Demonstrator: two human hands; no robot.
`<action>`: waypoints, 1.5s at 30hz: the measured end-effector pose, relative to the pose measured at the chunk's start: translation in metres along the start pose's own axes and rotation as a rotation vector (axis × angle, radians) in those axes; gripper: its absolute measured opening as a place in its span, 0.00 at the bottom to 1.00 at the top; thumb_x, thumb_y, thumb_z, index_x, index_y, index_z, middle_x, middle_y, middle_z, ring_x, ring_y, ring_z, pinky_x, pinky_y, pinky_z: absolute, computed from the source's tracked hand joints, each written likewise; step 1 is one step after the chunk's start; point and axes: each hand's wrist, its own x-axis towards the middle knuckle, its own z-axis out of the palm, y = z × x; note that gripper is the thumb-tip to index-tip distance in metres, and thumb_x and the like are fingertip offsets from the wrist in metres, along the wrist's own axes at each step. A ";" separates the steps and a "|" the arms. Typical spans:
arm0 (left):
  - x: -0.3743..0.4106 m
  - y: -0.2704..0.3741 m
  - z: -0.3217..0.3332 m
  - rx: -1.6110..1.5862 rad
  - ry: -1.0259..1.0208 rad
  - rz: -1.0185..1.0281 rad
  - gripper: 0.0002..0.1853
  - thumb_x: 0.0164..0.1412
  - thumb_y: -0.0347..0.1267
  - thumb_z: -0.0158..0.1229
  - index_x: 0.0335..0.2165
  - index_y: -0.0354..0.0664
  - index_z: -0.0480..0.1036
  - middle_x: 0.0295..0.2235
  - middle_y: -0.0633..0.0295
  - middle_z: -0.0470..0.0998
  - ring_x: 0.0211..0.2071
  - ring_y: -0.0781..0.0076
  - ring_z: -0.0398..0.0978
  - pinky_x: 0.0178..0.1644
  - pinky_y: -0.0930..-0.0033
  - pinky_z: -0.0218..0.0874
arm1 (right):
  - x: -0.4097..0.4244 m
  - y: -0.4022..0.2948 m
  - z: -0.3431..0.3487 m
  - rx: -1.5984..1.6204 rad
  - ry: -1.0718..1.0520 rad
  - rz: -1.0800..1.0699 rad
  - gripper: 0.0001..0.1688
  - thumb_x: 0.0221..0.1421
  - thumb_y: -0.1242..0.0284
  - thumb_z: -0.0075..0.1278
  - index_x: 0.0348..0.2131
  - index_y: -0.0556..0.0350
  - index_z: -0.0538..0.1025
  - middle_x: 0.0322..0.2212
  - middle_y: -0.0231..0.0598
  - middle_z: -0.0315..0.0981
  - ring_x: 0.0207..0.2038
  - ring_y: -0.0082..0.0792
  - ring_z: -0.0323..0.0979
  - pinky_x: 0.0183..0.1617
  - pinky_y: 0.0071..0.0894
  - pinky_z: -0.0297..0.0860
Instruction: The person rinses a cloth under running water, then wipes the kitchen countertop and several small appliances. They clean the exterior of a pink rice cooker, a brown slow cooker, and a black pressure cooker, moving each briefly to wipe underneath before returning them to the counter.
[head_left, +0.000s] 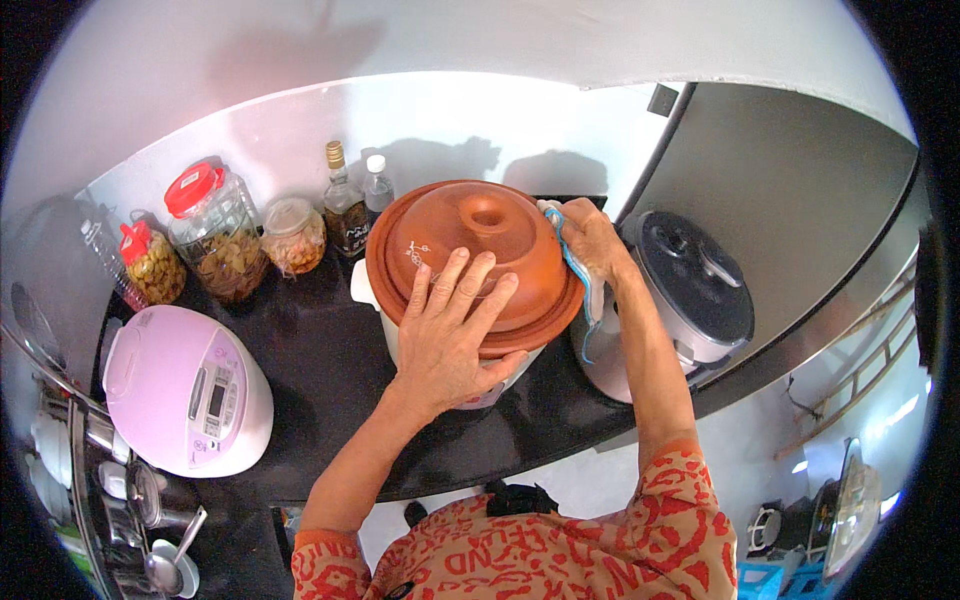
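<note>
A brown clay lid (525, 247) with a white floral drawing tops a white electric stew cooker (390, 337) on the black counter. My left hand (454, 341) lies on the near side of the lid, palm down and fingers spread, gripping nothing. At the lid's right edge, my right hand (589, 232) holds a white cloth with a blue border (592, 289) against the rim. The cloth's lower end hangs down beside the cooker. My left hand and wrist partly hide the cooker's front panel.
A pink rice cooker (180, 390) stands left, a dark-lidded cooker (690, 277) right. Along the wall are red-lidded jars (217, 240), a smaller jar (294, 236) and bottles (345, 202). A ladle (180, 555) and pans lie lower left. A grey panel (780, 187) rises at right.
</note>
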 end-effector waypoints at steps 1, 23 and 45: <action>-0.001 -0.002 0.000 0.000 -0.004 -0.009 0.38 0.40 0.48 0.64 0.52 0.49 0.67 0.57 0.57 0.61 0.59 0.54 0.56 0.61 0.45 0.43 | 0.010 0.001 0.003 0.032 -0.054 0.026 0.16 0.58 0.70 0.44 0.43 0.53 0.76 0.39 0.52 0.71 0.44 0.51 0.69 0.49 0.43 0.64; -0.004 -0.003 0.001 -0.086 -0.003 -0.047 0.37 0.42 0.51 0.63 0.52 0.51 0.67 0.57 0.59 0.61 0.60 0.57 0.55 0.63 0.48 0.38 | 0.155 -0.067 0.059 -0.042 -0.745 -0.261 0.19 0.52 0.58 0.51 0.36 0.52 0.81 0.47 0.46 0.68 0.50 0.46 0.65 0.57 0.44 0.60; -0.002 0.000 0.006 -0.017 0.089 -0.013 0.37 0.37 0.50 0.66 0.47 0.47 0.70 0.52 0.55 0.64 0.57 0.53 0.59 0.58 0.44 0.47 | 0.056 -0.066 0.002 -0.186 -0.326 -0.125 0.23 0.59 0.62 0.37 0.48 0.52 0.73 0.40 0.53 0.70 0.44 0.48 0.66 0.53 0.44 0.61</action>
